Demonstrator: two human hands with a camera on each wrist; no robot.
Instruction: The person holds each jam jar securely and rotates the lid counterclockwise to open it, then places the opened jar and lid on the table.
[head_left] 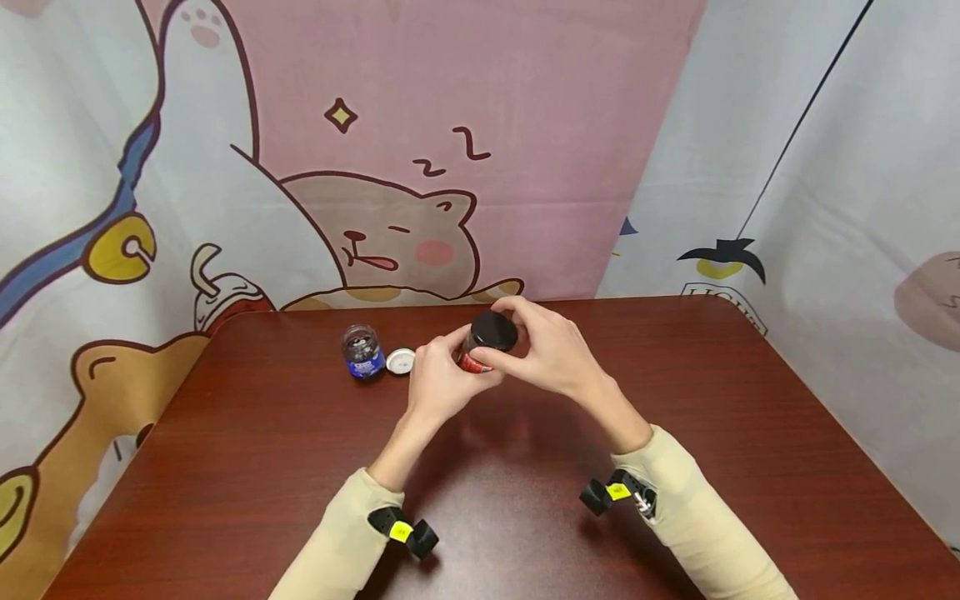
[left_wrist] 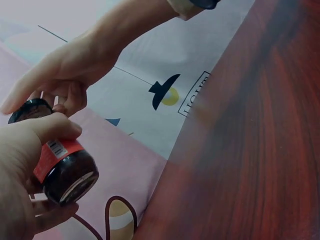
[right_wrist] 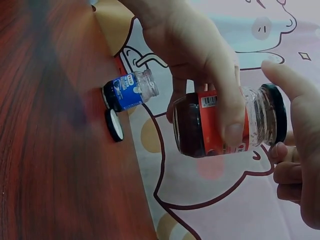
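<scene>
A jar with a red label [right_wrist: 210, 125], dark contents and a black lid [head_left: 494, 329] is held up above the far part of the table. My left hand [head_left: 448, 377] grips the jar round its labelled middle, thumb on one side and fingers on the other. At the lid end is my right hand [head_left: 551, 350], spread about the black lid. In the right wrist view its straight thumb stands apart from the lid, while a bent finger touches the lid's lower edge. The lid sits on the jar's glass neck.
A glass jar with a blue label [head_left: 364, 354], topless and dark inside, stands on the far left of the brown table [head_left: 300, 467]. Beside it lies a lid with its white inside [head_left: 401, 361] facing up. A printed cloth [head_left: 570, 150] hangs behind the table.
</scene>
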